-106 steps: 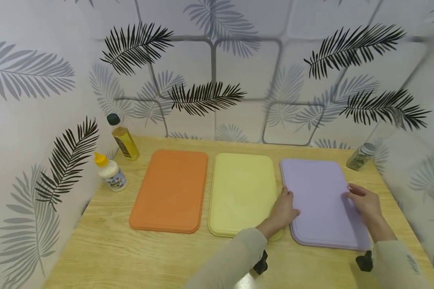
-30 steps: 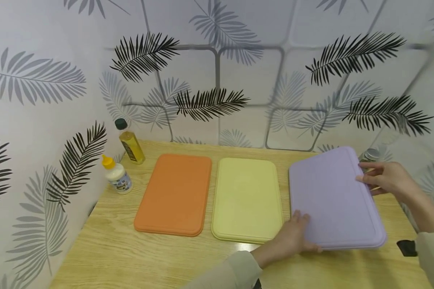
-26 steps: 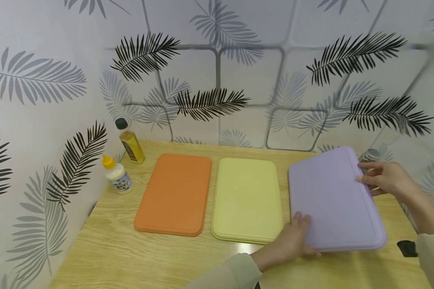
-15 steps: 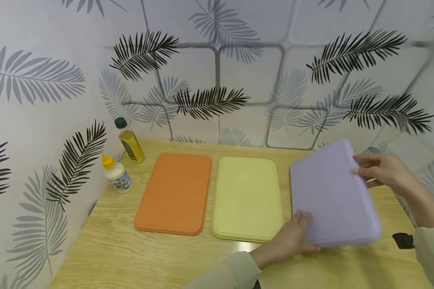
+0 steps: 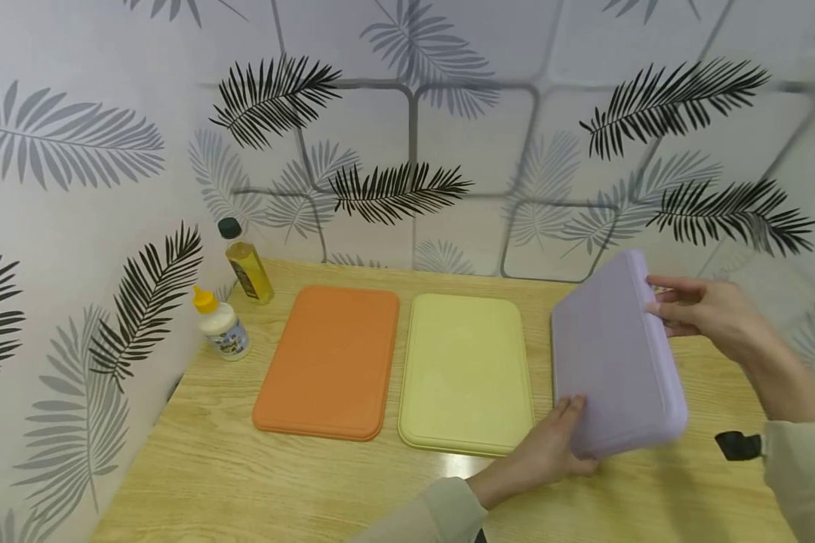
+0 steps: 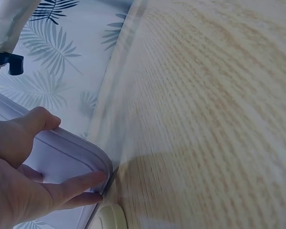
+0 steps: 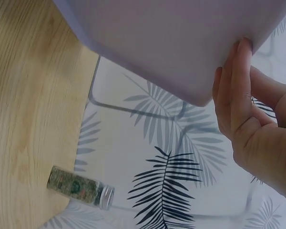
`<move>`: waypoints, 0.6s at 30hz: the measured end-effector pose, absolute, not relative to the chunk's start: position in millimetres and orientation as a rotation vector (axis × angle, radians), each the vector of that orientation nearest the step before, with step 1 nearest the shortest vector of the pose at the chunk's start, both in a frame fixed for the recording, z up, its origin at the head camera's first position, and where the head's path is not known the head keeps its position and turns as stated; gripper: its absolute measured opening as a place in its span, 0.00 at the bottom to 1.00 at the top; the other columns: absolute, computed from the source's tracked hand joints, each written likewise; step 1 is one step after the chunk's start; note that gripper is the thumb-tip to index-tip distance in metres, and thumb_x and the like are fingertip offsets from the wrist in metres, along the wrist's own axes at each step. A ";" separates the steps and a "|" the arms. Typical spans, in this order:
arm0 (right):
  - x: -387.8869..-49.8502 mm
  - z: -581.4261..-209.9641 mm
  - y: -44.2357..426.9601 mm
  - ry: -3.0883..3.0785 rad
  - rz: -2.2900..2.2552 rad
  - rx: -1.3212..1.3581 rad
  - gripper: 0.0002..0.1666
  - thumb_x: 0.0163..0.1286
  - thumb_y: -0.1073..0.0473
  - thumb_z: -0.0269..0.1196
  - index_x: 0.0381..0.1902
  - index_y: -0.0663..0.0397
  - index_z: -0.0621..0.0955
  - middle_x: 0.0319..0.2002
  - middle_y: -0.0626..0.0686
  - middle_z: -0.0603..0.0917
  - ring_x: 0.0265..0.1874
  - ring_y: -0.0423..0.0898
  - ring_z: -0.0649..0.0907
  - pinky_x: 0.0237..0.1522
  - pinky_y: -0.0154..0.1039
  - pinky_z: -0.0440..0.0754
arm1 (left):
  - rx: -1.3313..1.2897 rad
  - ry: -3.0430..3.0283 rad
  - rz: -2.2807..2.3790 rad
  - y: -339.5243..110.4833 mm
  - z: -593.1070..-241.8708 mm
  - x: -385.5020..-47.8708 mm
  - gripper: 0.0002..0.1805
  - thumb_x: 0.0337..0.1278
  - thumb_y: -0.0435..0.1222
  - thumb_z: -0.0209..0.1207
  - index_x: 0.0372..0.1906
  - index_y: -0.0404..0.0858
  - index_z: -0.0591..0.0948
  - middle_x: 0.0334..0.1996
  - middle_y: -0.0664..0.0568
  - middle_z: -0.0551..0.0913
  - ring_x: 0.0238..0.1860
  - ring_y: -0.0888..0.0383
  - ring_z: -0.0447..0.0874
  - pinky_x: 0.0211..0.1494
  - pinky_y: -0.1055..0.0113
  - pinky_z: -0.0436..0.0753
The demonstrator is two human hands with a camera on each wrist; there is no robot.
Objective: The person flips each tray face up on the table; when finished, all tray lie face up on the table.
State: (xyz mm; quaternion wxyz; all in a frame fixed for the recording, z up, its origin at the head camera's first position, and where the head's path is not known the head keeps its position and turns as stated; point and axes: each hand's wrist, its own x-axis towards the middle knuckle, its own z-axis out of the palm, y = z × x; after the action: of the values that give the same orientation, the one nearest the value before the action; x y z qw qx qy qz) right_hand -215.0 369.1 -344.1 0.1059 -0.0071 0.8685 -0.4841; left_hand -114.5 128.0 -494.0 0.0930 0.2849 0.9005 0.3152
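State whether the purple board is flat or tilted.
Tilted: the right hand holds the purple board with its right edge raised above the table.

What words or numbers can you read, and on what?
No readable text.
White plastic bottle with pointed yellow cap: print too small.
Clear bottle of yellow liquid with green cap: print too small.
Clear jar of greenish bits with silver lid: print too blurred.
Purple rectangular board: no writing shows.
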 end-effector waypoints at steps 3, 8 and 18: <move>-216.6 -342.2 363.1 2.557 -1.457 -0.022 0.45 0.66 0.55 0.65 0.72 0.68 0.59 0.38 0.37 0.78 0.31 0.38 0.85 0.37 0.38 0.86 | 0.830 2.686 0.977 130.4 -492.7 -113.2 0.52 0.48 0.45 0.71 0.75 0.37 0.56 0.70 0.41 0.62 0.69 0.52 0.63 0.66 0.69 0.68; -219.2 -339.5 348.7 2.577 -1.450 -0.016 0.42 0.67 0.56 0.64 0.71 0.68 0.60 0.36 0.38 0.78 0.28 0.36 0.83 0.34 0.36 0.85 | 0.828 2.677 1.074 134.2 -490.5 -111.0 0.51 0.45 0.40 0.71 0.73 0.35 0.57 0.70 0.43 0.64 0.68 0.54 0.65 0.66 0.72 0.66; -224.4 -338.4 321.5 2.548 -1.581 -0.021 0.40 0.66 0.61 0.64 0.70 0.70 0.61 0.35 0.41 0.78 0.30 0.35 0.83 0.34 0.37 0.86 | 0.786 2.659 1.319 138.0 -477.5 -105.6 0.53 0.38 0.34 0.72 0.73 0.35 0.57 0.62 0.45 0.74 0.54 0.60 0.78 0.49 0.81 0.74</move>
State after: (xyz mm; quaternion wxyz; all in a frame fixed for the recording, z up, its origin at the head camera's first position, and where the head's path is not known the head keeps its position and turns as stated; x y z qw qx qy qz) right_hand -224.4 321.5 -338.4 0.0716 -0.0070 0.8475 -0.5258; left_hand -105.6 138.0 -477.5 0.0356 0.2558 0.8655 0.4292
